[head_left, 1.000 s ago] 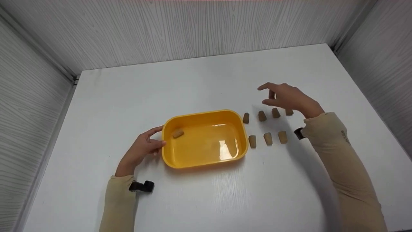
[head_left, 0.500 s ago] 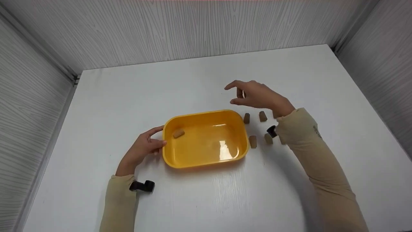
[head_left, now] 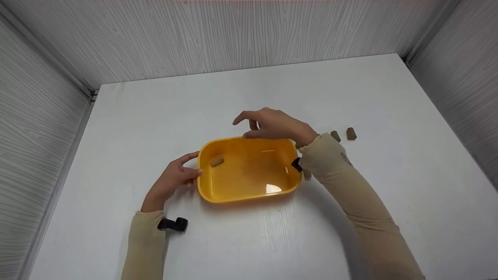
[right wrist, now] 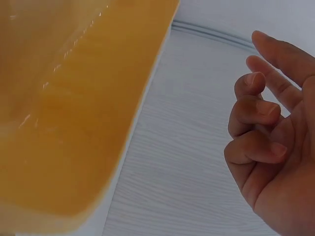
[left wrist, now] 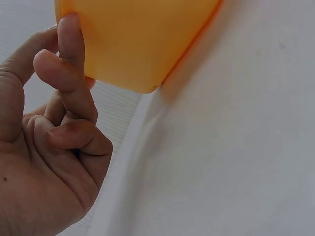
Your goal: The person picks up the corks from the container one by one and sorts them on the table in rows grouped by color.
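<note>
My left hand grips the left end of a yellow plastic tub, thumb over the rim and other fingers against the outer wall. In the left wrist view, fingers touch the tub's outside. Inside, near the left end, lies one small brown cork. Above the tub's far rim hovers my right hand, its fingers loosely bent. The right wrist view shows nothing between that thumb and index finger. Beyond my right forearm stand two corks, one farther right. Part of another cork shows beside the tub; my sleeve hides others.
The white table extends around the tub, with a pale wood-grain panel behind it. Similar panels stand at left and right. A black wrist camera sticks out from my left sleeve.
My right hand has moved left from above the rows of corks to the tub's far rim, its forearm now covering several corks. My left hand and the tub have stayed almost still.
</note>
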A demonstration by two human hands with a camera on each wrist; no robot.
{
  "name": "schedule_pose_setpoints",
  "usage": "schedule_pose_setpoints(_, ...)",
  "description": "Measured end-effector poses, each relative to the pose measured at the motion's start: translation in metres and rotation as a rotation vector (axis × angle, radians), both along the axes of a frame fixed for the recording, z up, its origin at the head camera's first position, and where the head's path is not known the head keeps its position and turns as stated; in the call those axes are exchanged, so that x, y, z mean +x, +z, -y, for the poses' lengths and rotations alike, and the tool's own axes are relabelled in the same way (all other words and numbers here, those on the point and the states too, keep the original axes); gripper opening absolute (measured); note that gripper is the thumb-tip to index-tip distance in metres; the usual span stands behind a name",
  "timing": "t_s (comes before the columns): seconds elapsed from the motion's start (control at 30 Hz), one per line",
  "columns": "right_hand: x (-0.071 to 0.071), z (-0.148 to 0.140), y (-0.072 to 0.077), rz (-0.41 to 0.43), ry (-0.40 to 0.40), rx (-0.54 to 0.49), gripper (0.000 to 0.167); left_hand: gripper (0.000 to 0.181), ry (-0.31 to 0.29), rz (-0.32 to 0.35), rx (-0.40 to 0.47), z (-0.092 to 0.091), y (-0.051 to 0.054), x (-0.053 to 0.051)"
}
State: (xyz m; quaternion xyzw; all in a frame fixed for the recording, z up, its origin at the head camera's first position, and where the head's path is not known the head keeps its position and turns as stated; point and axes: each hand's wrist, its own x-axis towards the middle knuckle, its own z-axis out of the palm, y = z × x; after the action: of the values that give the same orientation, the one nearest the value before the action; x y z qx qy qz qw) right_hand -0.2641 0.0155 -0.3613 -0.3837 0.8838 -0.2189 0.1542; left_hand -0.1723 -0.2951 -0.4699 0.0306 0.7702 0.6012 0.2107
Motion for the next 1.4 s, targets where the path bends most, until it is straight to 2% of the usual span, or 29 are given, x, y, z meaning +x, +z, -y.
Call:
schedule_pose_setpoints(0.27, 0.002, 0.033, -0.018, 0.056, 0.053, 0.035, 0.037, 0.066, 0.014, 0.007, -0.018, -0.001, 0.001, -0.001)
schedule_pose_setpoints(0.57, 0.004, 0.062, -0.047, 0.05, 0.059, 0.136, 0.037, 0.066, 0.006, 0.017, 0.018, 0.0, -0.002, -0.001)
schedule_pose_setpoints(1.07, 0.012, 0.074, -0.068, 0.006, 0.083, 0.238, 0.042, 0.066, -0.001, 0.012, 0.0, -0.001, -0.002, -0.001)
schedule_pose_setpoints(1.27, 0.014, 0.079, -0.074, 0.029, 0.06, 0.225, 0.038, 0.066, 0.012, 0.01, -0.013, -0.001, -0.001, 0.0)
schedule_pose_setpoints(1.4, 0.013, 0.079, -0.077, -0.004, 0.05, 0.233, 0.032, 0.065, 0.01, 0.005, -0.007, 0.0, -0.002, -0.001)
